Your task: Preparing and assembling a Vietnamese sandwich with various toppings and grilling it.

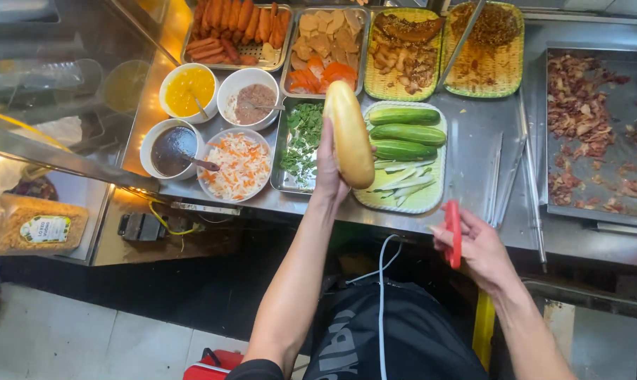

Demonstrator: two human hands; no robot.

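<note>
Left hand (327,165) is gripping the bread roll (348,134) upright over the tabletop's (473,134) front edge, right hand (477,246) fingers clenching red-handled scissors (453,232); the roll is needing steadier support before cutting.

bare forearms, black short sleeve (256,369), black printed apron (396,338), white cord (382,295).

Bright, even overhead light; glare on steel counter (473,134); dark below counter; sharp focus, slight edge distortion.

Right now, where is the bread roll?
In the head view the bread roll is near the middle, held upright in the left hand, above the counter between the tray of green herbs and the green tray of cucumbers.
</note>
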